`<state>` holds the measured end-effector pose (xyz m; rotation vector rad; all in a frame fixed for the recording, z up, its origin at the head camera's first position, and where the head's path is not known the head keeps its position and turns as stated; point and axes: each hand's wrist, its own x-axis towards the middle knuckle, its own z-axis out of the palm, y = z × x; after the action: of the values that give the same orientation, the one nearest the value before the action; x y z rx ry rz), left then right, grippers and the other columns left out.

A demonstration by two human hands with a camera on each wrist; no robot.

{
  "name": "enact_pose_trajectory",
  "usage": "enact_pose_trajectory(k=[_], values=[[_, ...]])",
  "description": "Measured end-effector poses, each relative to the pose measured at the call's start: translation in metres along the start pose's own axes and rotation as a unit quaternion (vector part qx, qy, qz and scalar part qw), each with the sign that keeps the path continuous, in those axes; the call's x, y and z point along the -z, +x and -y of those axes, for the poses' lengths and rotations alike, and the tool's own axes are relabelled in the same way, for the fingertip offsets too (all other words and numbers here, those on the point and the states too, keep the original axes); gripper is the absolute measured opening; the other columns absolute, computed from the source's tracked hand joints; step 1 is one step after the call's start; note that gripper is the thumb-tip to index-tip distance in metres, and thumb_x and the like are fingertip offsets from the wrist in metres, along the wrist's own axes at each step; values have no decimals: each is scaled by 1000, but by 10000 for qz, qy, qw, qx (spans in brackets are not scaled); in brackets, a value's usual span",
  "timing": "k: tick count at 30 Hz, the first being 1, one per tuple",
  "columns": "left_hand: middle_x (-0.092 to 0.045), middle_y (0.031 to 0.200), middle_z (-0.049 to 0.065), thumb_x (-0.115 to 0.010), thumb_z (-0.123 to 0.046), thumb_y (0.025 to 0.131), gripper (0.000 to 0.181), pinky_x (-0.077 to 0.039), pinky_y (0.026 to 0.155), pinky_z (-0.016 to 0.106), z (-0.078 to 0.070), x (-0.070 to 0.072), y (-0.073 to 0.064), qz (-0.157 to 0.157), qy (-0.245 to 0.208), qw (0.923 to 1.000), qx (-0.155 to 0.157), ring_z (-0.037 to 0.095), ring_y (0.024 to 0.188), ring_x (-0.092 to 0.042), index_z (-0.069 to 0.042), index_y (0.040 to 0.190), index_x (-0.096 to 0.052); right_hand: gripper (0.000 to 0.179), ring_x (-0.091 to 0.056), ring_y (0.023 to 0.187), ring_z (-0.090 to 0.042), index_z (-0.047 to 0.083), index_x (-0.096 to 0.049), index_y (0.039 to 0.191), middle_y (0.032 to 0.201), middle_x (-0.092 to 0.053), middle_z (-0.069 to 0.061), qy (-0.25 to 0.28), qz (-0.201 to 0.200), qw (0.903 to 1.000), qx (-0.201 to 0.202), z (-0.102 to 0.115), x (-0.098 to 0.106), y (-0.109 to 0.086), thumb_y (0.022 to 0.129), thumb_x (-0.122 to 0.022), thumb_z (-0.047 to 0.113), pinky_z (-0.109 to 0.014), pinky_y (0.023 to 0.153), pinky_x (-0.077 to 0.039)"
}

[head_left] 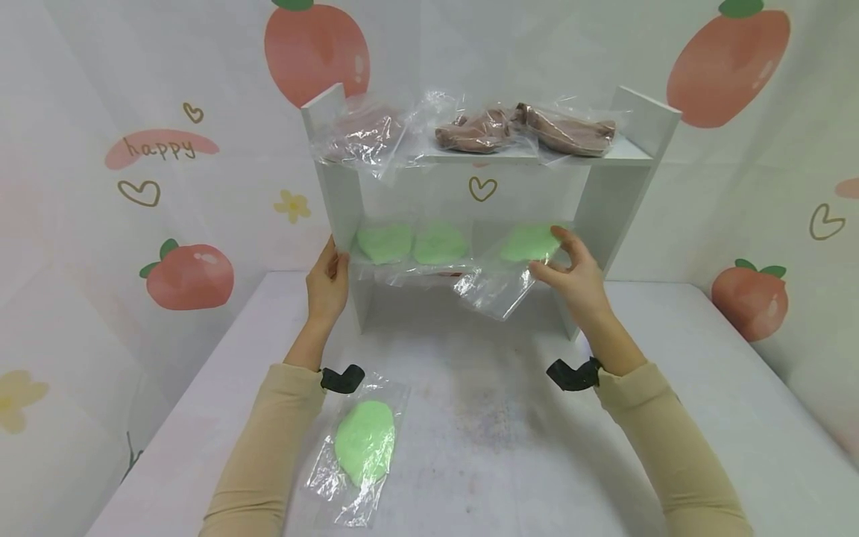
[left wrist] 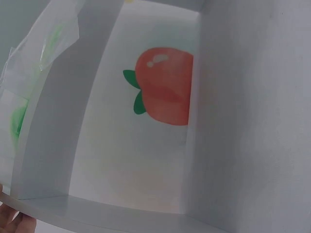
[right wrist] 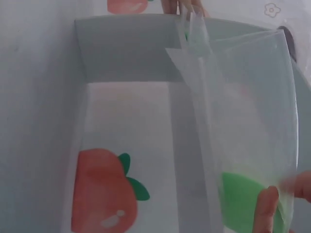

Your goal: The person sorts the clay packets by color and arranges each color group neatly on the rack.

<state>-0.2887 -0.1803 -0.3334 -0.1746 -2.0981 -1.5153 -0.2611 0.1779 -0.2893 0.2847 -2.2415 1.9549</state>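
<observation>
A light green, flat, rounded piece in a clear plastic bag (head_left: 530, 243) lies at the right of the middle shelf. My right hand (head_left: 579, 274) pinches its edge, thumb low and index finger higher; the bag's loose end hangs over the shelf front. In the right wrist view fingers (right wrist: 266, 206) are on the same bag. My left hand (head_left: 327, 287) holds the front edge of the white shelf unit's left side panel (head_left: 340, 201). Two similar bagged green pieces, one at the left (head_left: 385, 244) and one beside it (head_left: 440, 244), lie on that shelf.
Another bagged green piece (head_left: 365, 441) lies on the white table (head_left: 483, 477) near my left forearm. Several brownish bagged items, one of them at the right (head_left: 570, 133), lie on the top shelf. A fruit-printed cloth (head_left: 221, 67) hangs behind.
</observation>
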Motion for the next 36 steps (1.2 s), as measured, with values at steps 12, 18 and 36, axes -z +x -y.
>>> enact_pose_trajectory(k=[12, 18, 36], values=[[-43, 143, 21, -44, -9, 98, 47, -45, 105, 44, 0, 0, 0, 18, -29, 10000, 53, 37, 127, -48, -9, 144, -34, 64, -51, 124, -31, 12, -33, 143, 141, -40, -15, -609, -585, 9958, -360, -7, -10, 18, 87, -63, 19, -34, 101, -47], [-43, 142, 20, -44, -10, 99, 47, -45, 106, 43, -1, 0, -1, 28, 5, 10000, 83, 36, 127, -48, -9, 145, -34, 54, -57, 92, -6, 1, -39, 130, 107, -45, 2, -764, -1109, 9907, -174, -13, -19, 22, 86, -65, 19, -9, 69, -49], [-45, 140, 21, -45, -10, 98, 47, -45, 104, 44, 0, -1, -1, -33, -20, 10000, 43, 36, 125, -50, -9, 144, -35, 58, -51, 54, 6, 1, -40, 140, 141, -46, -18, -2031, -115, 9787, -277, -10, -16, 27, 90, -57, 25, -13, 63, -45]])
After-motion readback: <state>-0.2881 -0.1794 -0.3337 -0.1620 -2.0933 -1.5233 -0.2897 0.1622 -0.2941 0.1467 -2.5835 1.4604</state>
